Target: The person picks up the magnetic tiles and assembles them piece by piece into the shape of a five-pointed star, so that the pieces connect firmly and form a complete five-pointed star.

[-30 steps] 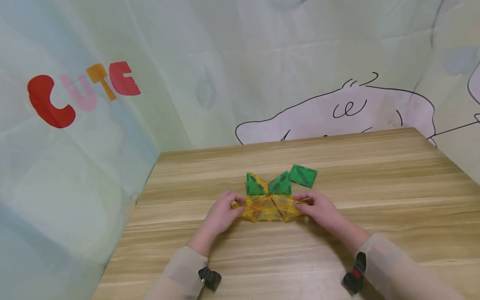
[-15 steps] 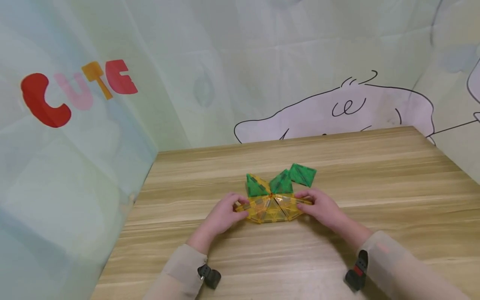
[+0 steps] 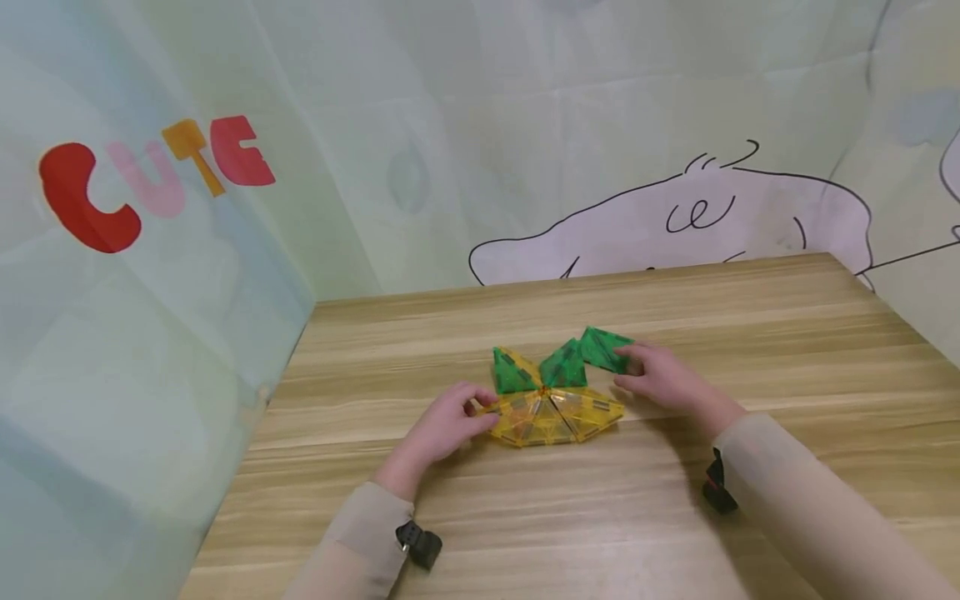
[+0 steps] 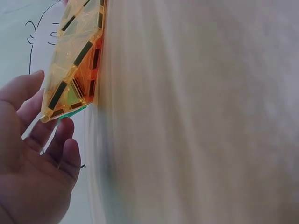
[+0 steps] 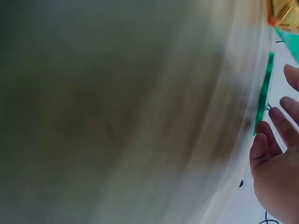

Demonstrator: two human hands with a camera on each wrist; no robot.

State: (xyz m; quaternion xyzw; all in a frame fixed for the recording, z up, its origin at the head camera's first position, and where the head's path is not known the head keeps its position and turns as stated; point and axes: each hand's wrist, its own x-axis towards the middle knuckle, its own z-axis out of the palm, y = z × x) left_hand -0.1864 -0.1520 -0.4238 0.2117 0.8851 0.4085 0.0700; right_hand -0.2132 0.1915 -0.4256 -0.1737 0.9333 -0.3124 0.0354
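A low structure of translucent yellow magnetic tiles [image 3: 551, 421] stands on the wooden table, with two green triangular pieces [image 3: 562, 367] joined behind it. My left hand [image 3: 450, 423] is at its left corner, thumb and fingers on either side of the tile tip [image 4: 58, 95]; an orange tile [image 4: 88, 70] shows underneath. Behind and to the right lies a flat pair of green triangle tiles [image 3: 602, 346]. My right hand [image 3: 658, 375] reaches to the near right edge of this pair, fingers spread. From the right wrist, the green tile's edge [image 5: 265, 93] appears just past the fingertips.
The wooden table [image 3: 360, 350] reaches back to a printed cloth wall [image 3: 420, 150] with a line drawing. Another cloth with coloured letters [image 3: 93, 200] hangs at the left. Each sleeve carries a black wrist camera [image 3: 418, 546].
My right hand has left the right corner of the yellow structure and moved back to the loose green tiles. The left hand stays at the left corner. The structure shifted slightly right earlier.
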